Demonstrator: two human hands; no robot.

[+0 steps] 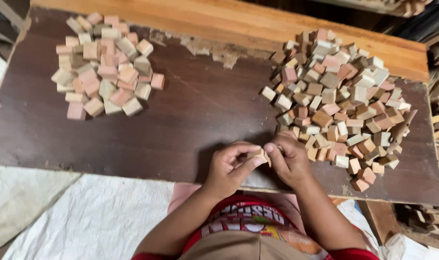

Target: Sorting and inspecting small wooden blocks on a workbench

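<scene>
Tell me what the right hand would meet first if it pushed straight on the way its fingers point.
The right hand points left, so it would meet the small wooden block pinched between both hands, then the left hand right behind it.

Both hands meet at the near edge of the dark bench (pixel 190 110), the left hand (pixel 226 168) and right hand (pixel 289 159) pinching one small wooden block (pixel 259 156) between their fingertips. A large heap of blocks (pixel 340 96) lies just beside the right hand; a smaller pile (pixel 106 65) sits well apart, far left.

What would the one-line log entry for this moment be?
left hand: holds small wood block | right hand: pinches same block | right pile: large | left pile: smaller | board: dark
</scene>
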